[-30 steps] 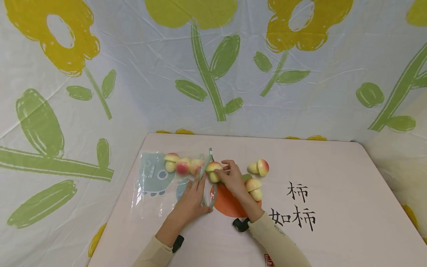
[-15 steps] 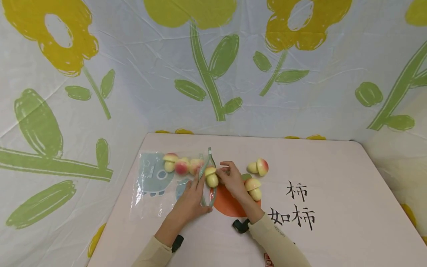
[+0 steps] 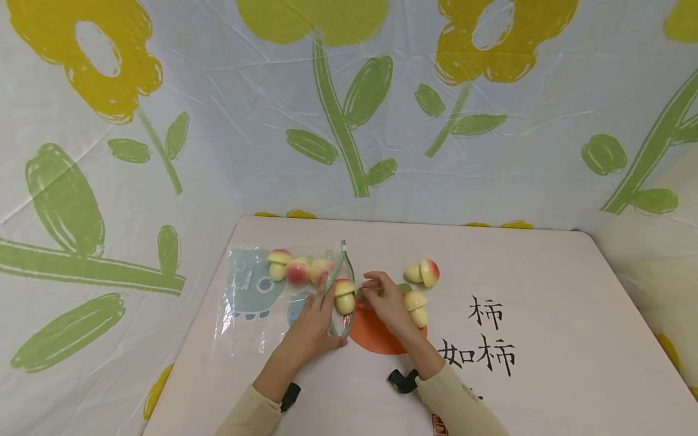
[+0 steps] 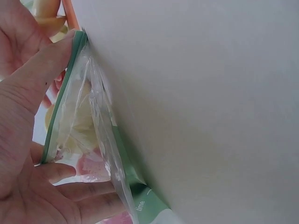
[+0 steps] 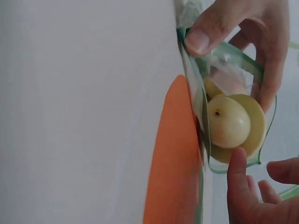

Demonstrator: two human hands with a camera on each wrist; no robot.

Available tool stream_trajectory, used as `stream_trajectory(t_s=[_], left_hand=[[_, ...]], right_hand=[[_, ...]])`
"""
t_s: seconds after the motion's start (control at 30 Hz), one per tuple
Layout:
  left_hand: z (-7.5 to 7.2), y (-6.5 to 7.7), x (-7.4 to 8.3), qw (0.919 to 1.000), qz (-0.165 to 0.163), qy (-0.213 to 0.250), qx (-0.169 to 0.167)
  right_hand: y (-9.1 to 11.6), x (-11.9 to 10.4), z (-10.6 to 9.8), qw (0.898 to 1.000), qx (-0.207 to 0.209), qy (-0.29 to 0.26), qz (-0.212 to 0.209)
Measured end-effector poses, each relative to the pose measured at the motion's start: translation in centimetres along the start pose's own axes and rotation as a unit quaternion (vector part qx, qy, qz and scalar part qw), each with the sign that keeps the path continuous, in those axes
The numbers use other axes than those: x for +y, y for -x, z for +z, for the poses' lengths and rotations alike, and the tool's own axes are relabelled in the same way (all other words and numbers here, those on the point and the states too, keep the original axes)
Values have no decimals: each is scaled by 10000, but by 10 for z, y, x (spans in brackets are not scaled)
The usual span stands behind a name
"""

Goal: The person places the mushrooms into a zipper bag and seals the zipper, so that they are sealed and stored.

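My left hand (image 3: 313, 324) holds the mouth of a clear zip bag (image 3: 256, 336) with a green rim, thumb and fingers spread apart along it. A cream toy mushroom (image 3: 345, 297) with a reddish-tinged cap sits in the bag's mouth. My right hand (image 3: 388, 303) is beside it; in the right wrist view, the extended index fingertip (image 5: 238, 156) touches the edge of the mushroom's cap (image 5: 254, 123), and the thumb stands apart. Several similar mushrooms (image 3: 298, 272) lie deeper inside the bag. Two more, a far mushroom (image 3: 423, 274) and a near mushroom (image 3: 417, 309), lie outside on the right.
The pale table (image 3: 556, 290) bears a printed orange persimmon (image 3: 376, 332) and black characters (image 3: 487, 312). A flowered cloth (image 3: 403, 169) hangs behind the table and at both sides. Dark wrist cameras (image 3: 402, 381) are worn at both wrists.
The toy mushroom has moved left and slightly nearer into the bag's mouth. My right hand has loosened from it and drawn a little right. The left hand stays in place on the bag.
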State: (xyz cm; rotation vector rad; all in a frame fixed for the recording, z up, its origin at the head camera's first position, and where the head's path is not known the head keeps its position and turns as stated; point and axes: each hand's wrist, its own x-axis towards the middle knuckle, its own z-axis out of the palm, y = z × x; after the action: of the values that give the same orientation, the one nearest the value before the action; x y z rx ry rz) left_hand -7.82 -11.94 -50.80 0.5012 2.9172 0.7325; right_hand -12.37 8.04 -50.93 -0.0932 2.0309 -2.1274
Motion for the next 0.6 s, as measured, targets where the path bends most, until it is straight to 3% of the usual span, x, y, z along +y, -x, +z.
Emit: stream_trajectory(t_s=[0.3,0.6], left_hand=[[-3,0,3,9999,-17,132,-37],[1,1,2,9999,120,35,45]], right_hand=[[15,3,3,9957,-533,-673,357],[8,5,9,9859,-794,-1358,568]])
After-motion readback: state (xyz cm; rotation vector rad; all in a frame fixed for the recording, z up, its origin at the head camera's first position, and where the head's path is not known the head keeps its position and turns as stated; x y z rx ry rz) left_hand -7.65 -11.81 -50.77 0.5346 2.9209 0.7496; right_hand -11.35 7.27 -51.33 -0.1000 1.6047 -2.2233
